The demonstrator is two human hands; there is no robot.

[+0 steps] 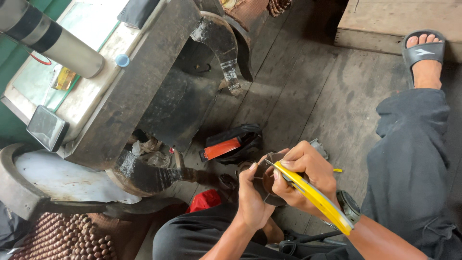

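Head camera: above the dark plank floor (pixel 308 91), the left hand (pixel 251 197) gripped a small round dark metal part (pixel 263 179) from its left side. The right hand (pixel 303 175), closed around a yellow-handled cutting tool (pixel 315 196), met it from the right, the tool's long axis slanting from the wrist up-left into the part.

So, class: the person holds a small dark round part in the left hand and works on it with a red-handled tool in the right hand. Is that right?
Not quite. The tool's handle is yellow, not red, as the head view shows. The rest holds: the left hand holds the small dark round part and the right hand works on it.
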